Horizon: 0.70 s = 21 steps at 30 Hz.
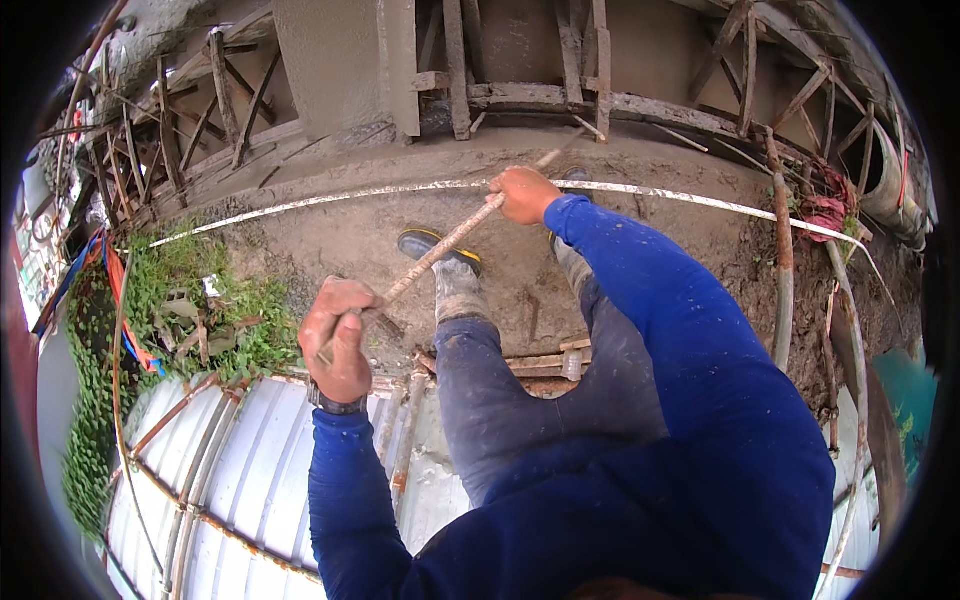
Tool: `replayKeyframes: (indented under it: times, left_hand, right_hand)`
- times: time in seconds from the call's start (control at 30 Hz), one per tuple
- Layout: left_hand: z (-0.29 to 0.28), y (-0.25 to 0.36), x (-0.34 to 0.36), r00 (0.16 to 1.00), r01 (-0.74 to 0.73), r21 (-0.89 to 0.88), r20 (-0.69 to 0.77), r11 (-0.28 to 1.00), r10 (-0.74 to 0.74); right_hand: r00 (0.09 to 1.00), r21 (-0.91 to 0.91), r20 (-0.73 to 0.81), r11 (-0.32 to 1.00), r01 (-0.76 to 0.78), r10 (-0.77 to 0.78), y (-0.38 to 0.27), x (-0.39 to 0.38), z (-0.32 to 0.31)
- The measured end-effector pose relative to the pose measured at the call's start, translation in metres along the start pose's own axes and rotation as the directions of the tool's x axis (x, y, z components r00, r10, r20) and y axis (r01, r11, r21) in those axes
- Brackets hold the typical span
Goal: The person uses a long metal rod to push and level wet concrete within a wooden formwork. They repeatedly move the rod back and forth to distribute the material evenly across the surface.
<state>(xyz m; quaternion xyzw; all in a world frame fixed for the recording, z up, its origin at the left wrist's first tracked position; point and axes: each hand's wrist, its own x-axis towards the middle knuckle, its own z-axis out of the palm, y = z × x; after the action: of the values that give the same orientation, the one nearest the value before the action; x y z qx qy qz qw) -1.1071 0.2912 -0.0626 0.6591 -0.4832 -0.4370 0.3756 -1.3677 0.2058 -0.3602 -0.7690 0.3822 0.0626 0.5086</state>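
A long wooden handle [440,248], smeared with mud, slants across in front of me from lower left to upper right. My left hand [342,335], with a dark wristband, is closed round its near end. Farther along it my right hand [525,194] grips the handle from above, near a thin white pipe [650,191]. Past my right hand the far end narrows and blurs toward the wooden framing, so what tool it belongs to cannot be made out. My boots [440,248] stand on wet, muddy ground [360,230] below the handle.
Wooden props [458,70] brace a wall ahead. The white pipe crosses at shin level. Corrugated metal sheets [250,480] lie behind me at left, beside weeds [220,310]. Upright poles [782,260], red cloth [826,205] and a large pipe [890,180] stand at right.
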Motion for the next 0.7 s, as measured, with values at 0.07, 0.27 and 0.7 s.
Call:
replayKeyframes:
  times: [0.07,0.27,0.7]
  left_hand:
    - [-0.022,0.005,-0.004,1.000,0.009,0.038,0.018,0.999,-0.009]
    - [-0.120,0.100,-0.013,0.981,-0.183,0.069,-0.056,0.981,0.187]
    - [0.015,-0.009,0.029,0.996,-0.078,0.052,0.035,0.996,0.077]
  right_hand:
    - [0.999,-0.027,-0.040,1.000,-0.013,0.012,-0.021,-0.009,-0.003]
    - [0.982,0.128,-0.144,0.981,0.143,-0.125,-0.156,-0.003,-0.023]
    - [0.996,0.099,0.089,0.995,-0.012,0.003,0.013,0.048,0.017]
